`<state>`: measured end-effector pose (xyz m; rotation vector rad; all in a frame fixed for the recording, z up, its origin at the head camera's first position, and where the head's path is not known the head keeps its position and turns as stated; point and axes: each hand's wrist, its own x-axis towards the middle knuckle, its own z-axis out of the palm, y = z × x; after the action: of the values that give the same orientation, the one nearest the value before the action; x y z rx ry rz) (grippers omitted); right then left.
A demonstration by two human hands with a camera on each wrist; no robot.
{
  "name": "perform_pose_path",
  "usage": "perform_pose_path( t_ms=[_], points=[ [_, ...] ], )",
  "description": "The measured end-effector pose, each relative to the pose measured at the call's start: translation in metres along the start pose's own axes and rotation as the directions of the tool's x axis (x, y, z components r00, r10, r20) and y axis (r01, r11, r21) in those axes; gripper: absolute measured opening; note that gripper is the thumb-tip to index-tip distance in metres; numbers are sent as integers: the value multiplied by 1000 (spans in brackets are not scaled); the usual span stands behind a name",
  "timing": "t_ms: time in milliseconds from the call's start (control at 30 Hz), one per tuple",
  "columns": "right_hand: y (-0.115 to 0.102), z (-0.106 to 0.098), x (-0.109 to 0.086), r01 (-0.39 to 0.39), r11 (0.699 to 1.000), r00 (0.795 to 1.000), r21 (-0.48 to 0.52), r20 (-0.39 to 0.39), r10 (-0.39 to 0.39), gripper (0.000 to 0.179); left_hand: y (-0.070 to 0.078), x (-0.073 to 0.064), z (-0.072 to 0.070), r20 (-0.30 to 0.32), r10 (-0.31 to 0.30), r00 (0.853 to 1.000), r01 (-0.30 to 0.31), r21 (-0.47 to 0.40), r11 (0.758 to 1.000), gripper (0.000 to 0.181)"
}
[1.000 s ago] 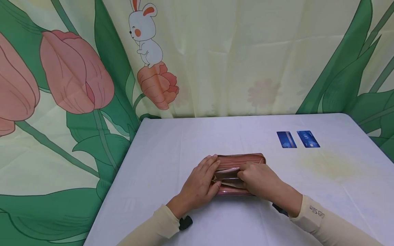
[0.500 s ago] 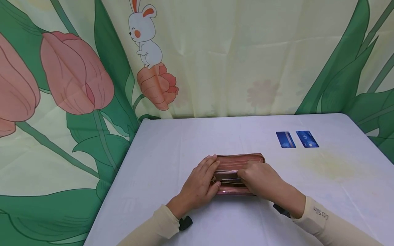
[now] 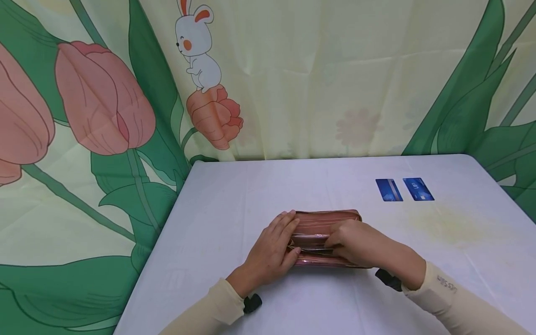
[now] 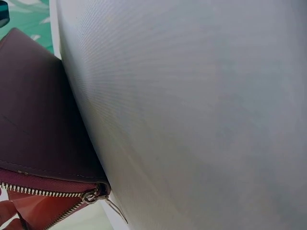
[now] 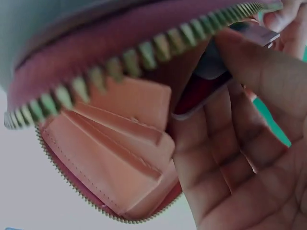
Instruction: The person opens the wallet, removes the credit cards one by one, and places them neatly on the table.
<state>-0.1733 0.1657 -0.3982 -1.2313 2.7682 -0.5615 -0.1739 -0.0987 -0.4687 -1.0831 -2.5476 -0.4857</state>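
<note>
White-covered table [image 3: 234,200]; patterned curtain [image 3: 293,93] behind. Two blue cards apart, right of centre: striped card [image 3: 389,190], chip card [image 3: 418,189]. Pink wallet [image 3: 314,225], unzipped, on table, lower middle of frame; right hand [image 3: 358,242] covers part of its mouth. White lettering on chip card, dark lettering on right sleeve [image 3: 456,298]: neither legible. Left hand [image 3: 270,246]: fingers nearly straight on wallet's left end, thumb spread toward near edge. Right fingers bent inside wallet, thumb opposite; whether pinching, cannot tell.
</note>
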Motion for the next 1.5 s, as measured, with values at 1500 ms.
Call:
perform_pose_path(
  t_ms=[1500],
  points=[
    [57,-45,-52,-344,890,801,298,-402,444,36,1,2,0,1,1,1000,-1,-7,1000,65]
  ],
)
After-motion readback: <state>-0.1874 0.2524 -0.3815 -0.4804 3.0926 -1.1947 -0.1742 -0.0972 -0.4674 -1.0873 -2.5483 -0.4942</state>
